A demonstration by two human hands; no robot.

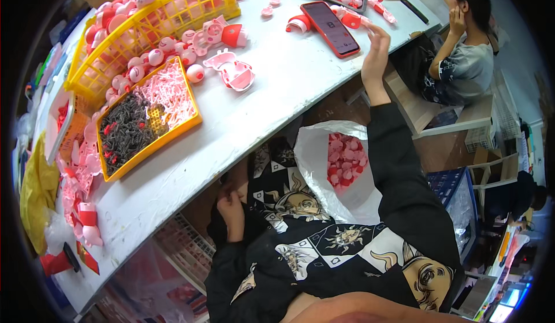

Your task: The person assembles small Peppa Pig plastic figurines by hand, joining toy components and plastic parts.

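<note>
1. Smartphone (330,28) in a red case: it lies near the near edge of the tabletop (260,115), toward the right end, screen up. Maybe it is there so the person can see it easily.
2. Right hand (377,51): it reaches over the near edge, just beside the phone. Its fingers are loosely spread and a bit bent. I cannot tell if a fingertip touches anything.
3. Left hand (231,212): it is below the near edge, by the lap, with curled fingers. I cannot tell if they pinch something.
4. White plastic bag (312,149): it sits open by the lap, full of pink and red pieces (347,158), perhaps to be within easy reach.
5. Yellow tray (155,149): it is near the left part of the near edge. Its walls likely stop the tiny black and pink bits from spilling.
</note>
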